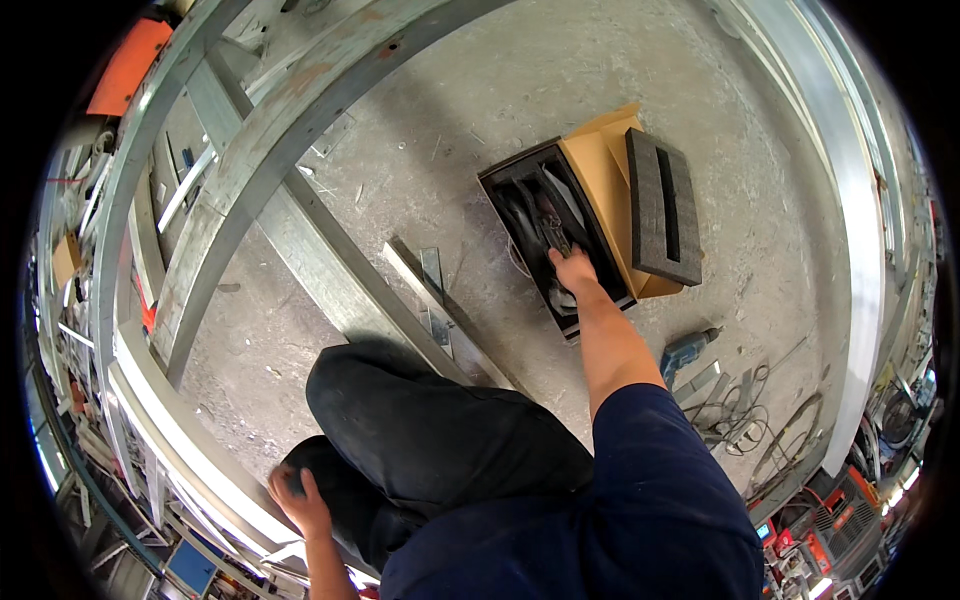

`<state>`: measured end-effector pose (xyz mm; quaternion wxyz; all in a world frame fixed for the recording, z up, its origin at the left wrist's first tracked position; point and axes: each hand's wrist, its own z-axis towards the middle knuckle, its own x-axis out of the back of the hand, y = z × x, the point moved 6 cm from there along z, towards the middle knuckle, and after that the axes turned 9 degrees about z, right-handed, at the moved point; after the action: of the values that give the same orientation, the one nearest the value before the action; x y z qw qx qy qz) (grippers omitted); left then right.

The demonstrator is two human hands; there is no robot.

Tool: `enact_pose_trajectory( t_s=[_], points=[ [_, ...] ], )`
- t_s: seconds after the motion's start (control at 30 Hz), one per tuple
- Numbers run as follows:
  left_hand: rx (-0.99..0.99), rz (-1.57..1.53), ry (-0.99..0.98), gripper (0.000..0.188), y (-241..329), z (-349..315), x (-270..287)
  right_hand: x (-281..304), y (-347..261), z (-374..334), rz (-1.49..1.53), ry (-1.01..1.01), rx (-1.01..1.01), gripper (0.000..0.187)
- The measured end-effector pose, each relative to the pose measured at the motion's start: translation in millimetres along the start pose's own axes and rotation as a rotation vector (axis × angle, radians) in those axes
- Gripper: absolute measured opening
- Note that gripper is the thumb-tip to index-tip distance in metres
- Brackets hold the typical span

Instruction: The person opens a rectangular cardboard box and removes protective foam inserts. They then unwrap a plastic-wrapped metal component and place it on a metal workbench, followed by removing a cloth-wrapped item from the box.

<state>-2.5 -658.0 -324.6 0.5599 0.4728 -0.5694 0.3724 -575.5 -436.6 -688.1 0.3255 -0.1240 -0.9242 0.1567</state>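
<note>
On floor, right hand (573,268) is reaching into box (520,190), fingers closing on pliers (552,232); left hand (297,497) is gripping knee (330,480).

Head-worn fisheye, looking steeply down — floor (480,110) close below

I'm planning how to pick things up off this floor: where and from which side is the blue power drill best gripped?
Grip the power drill by its body or handle, coming from above: it lies flat on the concrete floor, nothing on top. Its cord trails toward the cable tangle on the right, so approach from the left. Finer shape is unclear.
</note>
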Motion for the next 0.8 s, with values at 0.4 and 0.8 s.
enact_pose_trajectory(
  t_s=[0.4, 0.8],
  points=[
    [-0.906, 0.175, -0.125, 0.035, 317, 207, -106, 4, -16, 24, 0.125, -0.147, -0.218, 0.081],
    [-0.86, 0.077, -0.216, 0.026, 314, 228, -116, 1, -43, 40, -0.518, 0.094, -0.022, 0.028]
  ],
)
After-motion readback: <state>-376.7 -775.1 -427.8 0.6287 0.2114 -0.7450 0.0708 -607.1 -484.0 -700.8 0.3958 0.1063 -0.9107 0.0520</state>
